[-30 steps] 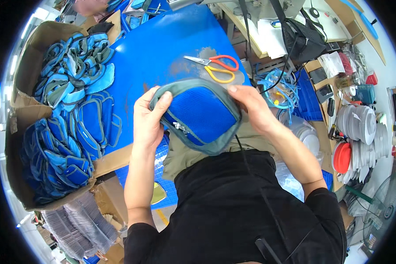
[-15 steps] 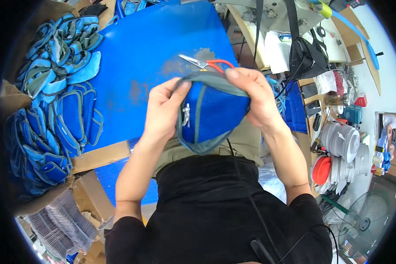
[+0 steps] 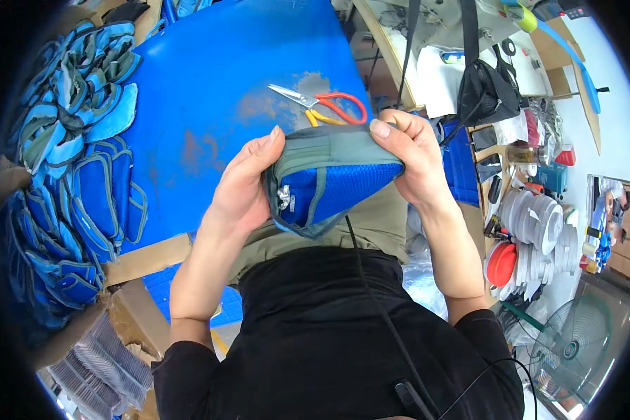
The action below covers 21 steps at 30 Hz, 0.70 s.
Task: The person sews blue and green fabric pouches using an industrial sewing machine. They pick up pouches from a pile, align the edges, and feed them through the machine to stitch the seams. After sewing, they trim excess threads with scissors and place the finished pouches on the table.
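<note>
A small fabric pouch [image 3: 336,185], blue mesh with grey-green binding and silvery zip pulls at its left, is held between my two hands above my lap. My left hand [image 3: 243,183] is closed on its left end, thumb uppermost. My right hand [image 3: 416,157] grips the upper right corner with the thumb pressed on the grey-green band. Just beyond the pouch, scissors [image 3: 297,96] with red and yellow handles lie on a worn blue work surface [image 3: 217,63].
At left are piles of blue fabric pieces [image 3: 77,105] in cardboard boxes [image 3: 136,262]. Behind on the right, a black bag [image 3: 486,91] hangs by a pale worktable [image 3: 413,42]. Spools of white tape [image 3: 539,224], a red roll [image 3: 500,262] and a fan [image 3: 570,346] are at right.
The pouch has been tipped between my hands, from its mesh face lying toward me to showing its grey-green band along the top. My hands have shifted their grip with it.
</note>
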{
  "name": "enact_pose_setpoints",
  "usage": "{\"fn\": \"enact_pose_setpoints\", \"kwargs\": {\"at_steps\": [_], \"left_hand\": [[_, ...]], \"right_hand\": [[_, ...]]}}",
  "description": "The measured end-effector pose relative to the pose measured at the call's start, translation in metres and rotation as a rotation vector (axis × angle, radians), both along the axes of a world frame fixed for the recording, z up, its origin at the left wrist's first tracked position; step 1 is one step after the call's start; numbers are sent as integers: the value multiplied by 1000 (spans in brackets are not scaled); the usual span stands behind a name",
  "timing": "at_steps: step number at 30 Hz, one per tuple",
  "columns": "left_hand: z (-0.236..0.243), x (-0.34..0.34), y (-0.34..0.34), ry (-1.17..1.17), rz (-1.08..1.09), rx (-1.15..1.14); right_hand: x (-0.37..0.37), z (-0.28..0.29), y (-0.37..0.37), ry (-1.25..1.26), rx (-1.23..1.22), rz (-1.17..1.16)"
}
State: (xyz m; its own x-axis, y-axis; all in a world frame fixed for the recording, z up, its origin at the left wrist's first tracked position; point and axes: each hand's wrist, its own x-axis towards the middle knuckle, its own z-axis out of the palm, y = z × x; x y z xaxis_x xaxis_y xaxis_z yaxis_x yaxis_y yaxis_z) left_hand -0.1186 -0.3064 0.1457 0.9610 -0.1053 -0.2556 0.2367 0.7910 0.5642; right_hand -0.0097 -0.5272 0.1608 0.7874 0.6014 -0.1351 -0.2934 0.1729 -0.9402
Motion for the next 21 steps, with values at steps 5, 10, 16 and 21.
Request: {"fn": "enact_pose_setpoints", "kwargs": {"at_steps": [5, 10, 16, 21], "left_hand": [[0, -1, 11, -11, -5, 120], [5, 1, 11, -33, -26, 105], [11, 10, -3, -12, 70, 336], [20, 36, -7, -285, -18, 1169]], "right_hand": [[-4, -1, 5, -50, -32, 6], [-9, -1, 7, -49, -27, -36], [-8, -5, -4, -28, -71, 26], [2, 12, 0, -349, -333, 124]]}}
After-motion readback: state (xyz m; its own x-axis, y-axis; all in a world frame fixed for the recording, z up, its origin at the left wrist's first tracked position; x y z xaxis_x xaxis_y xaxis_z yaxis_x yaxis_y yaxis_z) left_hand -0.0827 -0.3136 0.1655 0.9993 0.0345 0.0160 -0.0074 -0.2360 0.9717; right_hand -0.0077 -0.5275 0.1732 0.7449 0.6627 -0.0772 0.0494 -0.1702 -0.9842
